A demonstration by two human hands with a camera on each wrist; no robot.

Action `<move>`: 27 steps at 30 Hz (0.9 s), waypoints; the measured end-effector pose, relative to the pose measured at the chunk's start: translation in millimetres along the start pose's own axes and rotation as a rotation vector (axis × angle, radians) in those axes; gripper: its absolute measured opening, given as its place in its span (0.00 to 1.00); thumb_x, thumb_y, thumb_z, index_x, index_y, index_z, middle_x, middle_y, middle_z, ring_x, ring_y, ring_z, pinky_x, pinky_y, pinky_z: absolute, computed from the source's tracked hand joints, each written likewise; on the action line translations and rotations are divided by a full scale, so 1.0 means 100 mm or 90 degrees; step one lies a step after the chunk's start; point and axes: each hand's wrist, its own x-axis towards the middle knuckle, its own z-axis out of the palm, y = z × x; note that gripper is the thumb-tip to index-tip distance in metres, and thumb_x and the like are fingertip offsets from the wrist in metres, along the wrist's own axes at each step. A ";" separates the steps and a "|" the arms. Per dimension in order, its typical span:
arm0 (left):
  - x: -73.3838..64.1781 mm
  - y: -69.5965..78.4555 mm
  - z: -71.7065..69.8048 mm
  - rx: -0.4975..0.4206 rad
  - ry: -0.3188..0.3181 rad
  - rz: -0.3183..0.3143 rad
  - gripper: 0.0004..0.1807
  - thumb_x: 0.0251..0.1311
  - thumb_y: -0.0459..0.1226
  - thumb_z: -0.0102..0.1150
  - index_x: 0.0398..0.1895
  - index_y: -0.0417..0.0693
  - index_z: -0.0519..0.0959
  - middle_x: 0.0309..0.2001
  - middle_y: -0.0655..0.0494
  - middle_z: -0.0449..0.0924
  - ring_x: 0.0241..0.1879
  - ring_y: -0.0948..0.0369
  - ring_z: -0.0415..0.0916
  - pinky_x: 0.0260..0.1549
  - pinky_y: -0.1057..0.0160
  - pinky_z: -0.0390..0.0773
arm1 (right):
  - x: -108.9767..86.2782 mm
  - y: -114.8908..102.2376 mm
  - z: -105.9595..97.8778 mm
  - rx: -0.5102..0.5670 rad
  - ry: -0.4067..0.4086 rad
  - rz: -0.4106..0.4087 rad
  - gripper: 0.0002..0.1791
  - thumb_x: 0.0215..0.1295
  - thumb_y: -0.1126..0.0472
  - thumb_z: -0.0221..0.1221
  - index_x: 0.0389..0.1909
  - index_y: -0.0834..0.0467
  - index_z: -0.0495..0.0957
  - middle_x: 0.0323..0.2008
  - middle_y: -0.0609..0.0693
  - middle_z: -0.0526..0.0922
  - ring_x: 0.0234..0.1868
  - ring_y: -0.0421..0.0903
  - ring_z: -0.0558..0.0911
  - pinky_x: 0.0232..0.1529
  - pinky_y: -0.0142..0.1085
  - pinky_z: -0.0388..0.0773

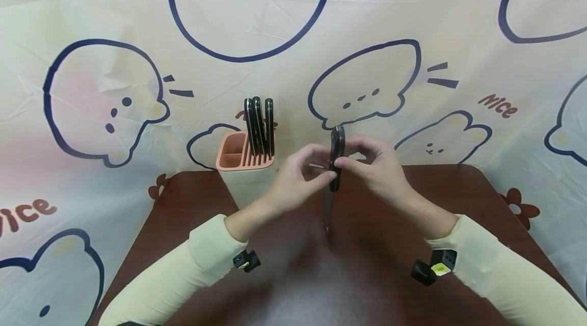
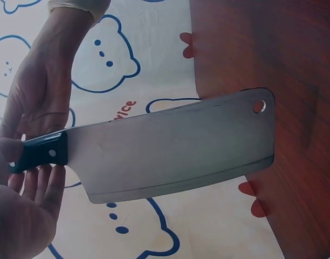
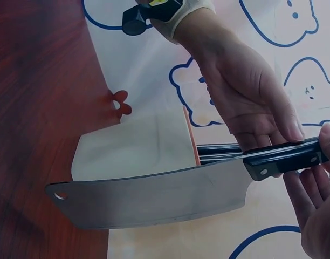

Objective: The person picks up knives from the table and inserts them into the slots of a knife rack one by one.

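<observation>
A cleaver (image 2: 170, 148) with a broad steel blade, a hole near its far corner and a black riveted handle hangs upright, blade down, in front of the person. My left hand (image 1: 298, 175) pinches the handle from the left, thumb on its near face. From the other side, the right hand (image 1: 378, 165) also grips it, its thumb a little higher up. In the head view the blade is seen edge-on; both wrist views show its flat sides.
At the back left of the dark wooden table (image 1: 192, 214) stands a pale knife block (image 3: 135, 148) with an orange slotted top. Several black-handled knives (image 1: 259, 127) stand in its slots. A cartoon-printed cloth (image 1: 284, 81) hangs behind the table.
</observation>
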 end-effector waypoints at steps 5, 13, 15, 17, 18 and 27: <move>-0.01 -0.02 0.02 -0.007 0.019 0.004 0.20 0.64 0.29 0.66 0.59 0.40 0.76 0.49 0.49 0.81 0.50 0.57 0.80 0.53 0.60 0.82 | -0.01 0.00 0.02 -0.012 0.007 0.002 0.17 0.63 0.69 0.69 0.52 0.65 0.83 0.43 0.50 0.86 0.49 0.49 0.82 0.48 0.37 0.85; -0.03 0.01 -0.02 0.019 0.041 0.008 0.18 0.64 0.28 0.65 0.56 0.39 0.78 0.47 0.48 0.83 0.46 0.57 0.82 0.48 0.59 0.84 | -0.01 -0.01 0.04 -0.023 -0.002 0.004 0.17 0.65 0.66 0.68 0.55 0.62 0.83 0.45 0.51 0.85 0.50 0.49 0.82 0.49 0.37 0.85; -0.04 0.03 -0.05 0.024 0.048 0.007 0.18 0.63 0.28 0.65 0.56 0.38 0.78 0.46 0.48 0.83 0.45 0.57 0.82 0.48 0.59 0.84 | 0.00 0.00 0.04 -0.030 -0.004 0.007 0.17 0.67 0.64 0.67 0.57 0.61 0.82 0.45 0.52 0.85 0.49 0.49 0.82 0.50 0.37 0.84; -0.06 0.05 -0.08 0.028 0.055 0.003 0.18 0.63 0.28 0.66 0.56 0.38 0.78 0.46 0.48 0.83 0.45 0.57 0.82 0.47 0.59 0.85 | 0.00 0.00 0.03 -0.041 -0.005 0.017 0.17 0.70 0.62 0.64 0.58 0.60 0.82 0.47 0.52 0.85 0.46 0.50 0.83 0.51 0.38 0.84; -0.07 0.07 -0.10 0.028 0.057 0.002 0.18 0.63 0.28 0.66 0.56 0.38 0.78 0.46 0.48 0.83 0.45 0.57 0.82 0.47 0.59 0.85 | 0.01 0.00 0.03 -0.049 -0.005 0.026 0.18 0.71 0.60 0.63 0.59 0.59 0.81 0.49 0.52 0.84 0.44 0.50 0.84 0.51 0.39 0.84; -0.19 0.22 -0.34 0.073 0.078 -0.031 0.20 0.62 0.31 0.68 0.57 0.39 0.78 0.47 0.49 0.83 0.44 0.56 0.82 0.46 0.59 0.85 | 0.08 0.13 0.03 -0.119 -0.012 0.078 0.19 0.76 0.54 0.58 0.61 0.57 0.80 0.54 0.52 0.83 0.47 0.48 0.84 0.51 0.40 0.84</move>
